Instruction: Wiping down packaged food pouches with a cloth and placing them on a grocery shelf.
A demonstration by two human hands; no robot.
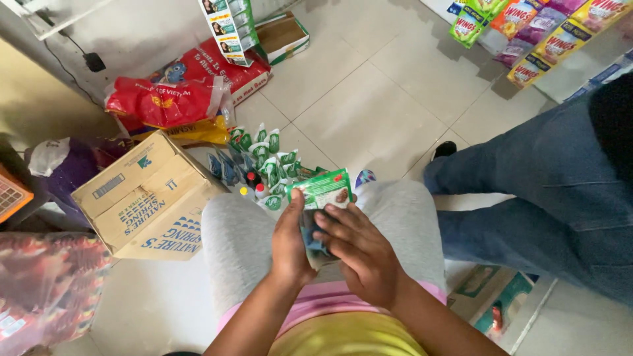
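I sit with grey-clad knees [237, 231] raised, and both hands meet above my lap. My left hand [290, 247] grips a green and white sachet packet [324, 190] by its lower edge, thumb up along its side. My right hand [359, 250] rests its fingers on the lower part of the same packet, over a blue piece [310, 238] tucked between the hands. On the floor just beyond my knees lies a heap of similar green and white sachets [270, 161] with a few small bottles [254, 184].
A brown cardboard box [142, 194] stands at my left knee, red sacks [178, 92] behind it. Another person's legs in blue jeans [541, 191] are at my right. Hanging snack packets [527, 33] fill the top right. Pale floor tiles [369, 99] lie ahead.
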